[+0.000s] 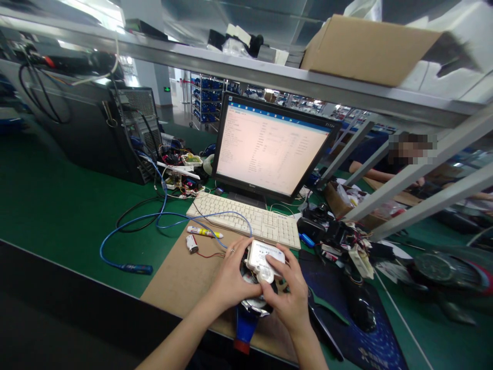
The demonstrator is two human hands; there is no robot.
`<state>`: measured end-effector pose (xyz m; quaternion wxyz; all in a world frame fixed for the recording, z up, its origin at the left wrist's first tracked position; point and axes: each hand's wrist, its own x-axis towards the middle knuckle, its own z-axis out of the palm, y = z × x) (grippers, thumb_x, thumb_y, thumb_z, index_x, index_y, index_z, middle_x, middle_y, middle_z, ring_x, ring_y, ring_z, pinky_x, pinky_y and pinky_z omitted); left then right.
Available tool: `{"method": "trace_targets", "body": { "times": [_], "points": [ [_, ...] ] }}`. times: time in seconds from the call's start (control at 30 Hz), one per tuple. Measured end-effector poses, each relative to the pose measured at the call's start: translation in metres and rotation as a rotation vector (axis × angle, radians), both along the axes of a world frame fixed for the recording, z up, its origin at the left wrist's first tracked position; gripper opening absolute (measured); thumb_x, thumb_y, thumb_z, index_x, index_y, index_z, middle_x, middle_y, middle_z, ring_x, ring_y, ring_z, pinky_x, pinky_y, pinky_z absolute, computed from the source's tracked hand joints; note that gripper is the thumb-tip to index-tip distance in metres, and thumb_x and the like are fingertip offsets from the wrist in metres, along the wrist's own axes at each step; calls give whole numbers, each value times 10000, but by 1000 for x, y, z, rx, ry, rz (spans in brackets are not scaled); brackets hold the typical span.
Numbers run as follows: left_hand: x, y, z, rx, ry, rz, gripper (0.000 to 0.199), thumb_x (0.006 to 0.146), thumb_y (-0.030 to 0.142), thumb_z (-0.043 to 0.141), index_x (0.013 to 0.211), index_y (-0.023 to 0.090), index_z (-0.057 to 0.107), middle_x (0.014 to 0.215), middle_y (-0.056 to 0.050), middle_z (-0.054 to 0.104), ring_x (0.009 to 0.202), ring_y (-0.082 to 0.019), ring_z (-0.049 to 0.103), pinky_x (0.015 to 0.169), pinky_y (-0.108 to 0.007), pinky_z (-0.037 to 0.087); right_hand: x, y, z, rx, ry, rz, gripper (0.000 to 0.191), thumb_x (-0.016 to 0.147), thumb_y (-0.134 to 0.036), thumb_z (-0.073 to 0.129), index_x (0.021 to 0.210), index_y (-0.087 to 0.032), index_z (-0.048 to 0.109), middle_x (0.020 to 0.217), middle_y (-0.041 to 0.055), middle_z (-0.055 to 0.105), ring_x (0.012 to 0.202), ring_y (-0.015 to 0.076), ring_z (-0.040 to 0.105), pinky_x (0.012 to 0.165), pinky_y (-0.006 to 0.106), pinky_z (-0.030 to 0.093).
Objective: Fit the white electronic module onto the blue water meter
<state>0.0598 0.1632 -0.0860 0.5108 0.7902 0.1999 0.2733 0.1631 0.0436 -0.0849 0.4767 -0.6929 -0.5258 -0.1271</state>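
Observation:
Between my hands is a white plastic module [265, 257] with printing on its top face. It sits tilted over the round opening of a blue-bodied meter [246, 325], which looks like a water meter with a red end cap [242, 345]. My left hand [230, 280] grips the module's left side, its thumb at the lower edge. On the other side, my right hand [287, 290] has its fingers on the top and right edge, with the thumb near the round lobe. Wiring under the module is mostly hidden. A battery [191, 244] with a red wire lies to the left.
A white keyboard [246, 218] and a monitor [275, 149] stand ahead. Left are a yellow-white marker tube [204, 232] and a blue cable [102, 246]. Green-handled pliers [327, 308] and a mouse [360, 303] lie right. A metal shelf [246, 64] crosses above; another person sits beyond.

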Motion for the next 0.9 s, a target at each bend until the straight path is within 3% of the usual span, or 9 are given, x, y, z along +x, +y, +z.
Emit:
{"method": "trace_targets", "body": {
  "times": [0.23, 0.33, 0.43, 0.5, 0.57, 0.67, 0.77, 0.83, 0.9],
  "points": [
    [0, 0, -2, 7, -13, 10, 832, 501, 168, 706, 1281, 137, 420, 1298, -136, 481, 1279, -294, 350, 1101, -446, 280, 0, -2, -5, -14, 59, 11, 387, 770, -226, 614, 1153, -240, 559, 1349, 109, 416, 1221, 298, 439, 979, 500, 406],
    [-1, -2, 5, -70, -80, 45, 818, 504, 176, 741, 1259, 159, 430, 1289, -122, 496, 1238, -281, 417, 1089, -431, 303, -1, -4, -10, -22, 287, 55, 716, 797, -301, 614, 1420, -240, 266, 1452, 134, 299, 1313, 300, 338, 1048, 516, 330],
    [-7, 1, 21, -336, -243, 103, 818, 529, 216, 766, 1251, 172, 386, 1262, -123, 526, 1178, -262, 503, 1030, -402, 388, -1, -7, -17, -8, 453, 128, 906, 783, -397, 641, 1470, -243, 70, 1509, 131, 178, 1358, 299, 255, 1081, 516, 278],
    [-13, 10, 29, -485, -377, 179, 793, 553, 270, 762, 1229, 175, 359, 1240, -127, 543, 1142, -253, 543, 991, -384, 431, 2, -11, -21, -58, 463, 106, 917, 766, -409, 664, 1466, -265, 90, 1513, 111, 180, 1367, 298, 233, 1096, 534, 233],
    [-22, 24, 30, -504, -452, 312, 761, 561, 330, 750, 1196, 180, 359, 1226, -126, 552, 1121, -245, 565, 978, -373, 446, 7, -15, -25, -119, 464, 65, 876, 779, -399, 657, 1461, -277, 122, 1504, 105, 217, 1359, 292, 256, 1095, 544, 228],
    [-40, 53, 13, -395, -312, 538, 768, 569, 406, 725, 1202, 193, 347, 1244, -128, 536, 1089, -235, 588, 955, -373, 471, 16, -20, -27, -184, 454, 29, 778, 805, -418, 622, 1446, -264, 210, 1485, 105, 275, 1343, 292, 293, 1091, 534, 251],
    [-58, 76, -13, -363, -141, 613, 831, 559, 429, 729, 1249, 181, 339, 1276, -163, 486, 1065, -281, 601, 940, -458, 484, 24, -22, -23, -218, 445, -5, 662, 835, -446, 568, 1410, -231, 318, 1451, 106, 349, 1321, 280, 336, 1085, 499, 286],
    [-69, 82, -22, -331, -60, 633, 828, 526, 446, 738, 1224, 155, 402, 1298, -196, 440, 1152, -359, 532, 965, -548, 443, 29, -24, -18, -228, 454, -34, 566, 870, -453, 498, 1369, -208, 390, 1406, 113, 417, 1274, 263, 409, 1056, 465, 345],
    [-78, 74, -21, -193, -3, 687, 788, 513, 469, 732, 1180, 137, 478, 1377, -214, 337, 1314, -404, 327, 1073, -592, 292, 34, -28, -14, -256, 423, -78, 502, 884, -452, 456, 1311, -188, 467, 1344, 120, 488, 1221, 255, 469, 1023, 441, 389]
  ]
}}
